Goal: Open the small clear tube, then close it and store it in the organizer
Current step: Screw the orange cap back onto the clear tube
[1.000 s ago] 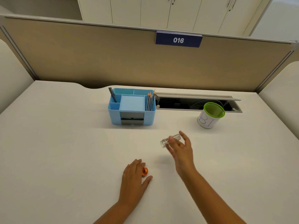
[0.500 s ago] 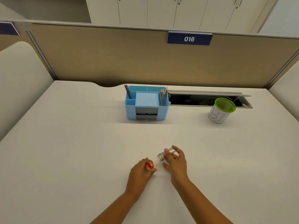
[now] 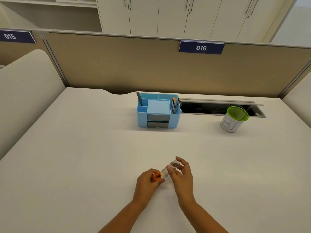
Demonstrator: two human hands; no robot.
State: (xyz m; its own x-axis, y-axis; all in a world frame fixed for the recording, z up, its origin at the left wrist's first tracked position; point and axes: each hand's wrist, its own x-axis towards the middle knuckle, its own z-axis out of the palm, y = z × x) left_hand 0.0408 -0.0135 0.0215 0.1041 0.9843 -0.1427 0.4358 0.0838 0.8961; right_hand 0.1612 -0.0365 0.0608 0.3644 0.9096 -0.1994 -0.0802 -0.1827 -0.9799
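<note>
The small clear tube (image 3: 170, 167) lies tilted in the fingers of my right hand (image 3: 182, 178), its open mouth pointing left and down. My left hand (image 3: 146, 184) pinches the orange cap (image 3: 157, 176) right at that mouth; whether cap and tube touch is hard to tell. Both hands hover over the white desk (image 3: 84, 157) near its front middle. The blue organizer (image 3: 143, 118) stands farther back, with a dark pen at its left and several pencils at its right.
A white cup with a green rim (image 3: 234, 120) stands at the back right, in front of an open cable slot (image 3: 218, 108). A tan partition (image 3: 134, 64) closes the desk's far edge.
My left hand picked the orange cap up from the desk and brought it to the tube's mouth. My right hand drew the tube nearer to me. The camera view shifted left.
</note>
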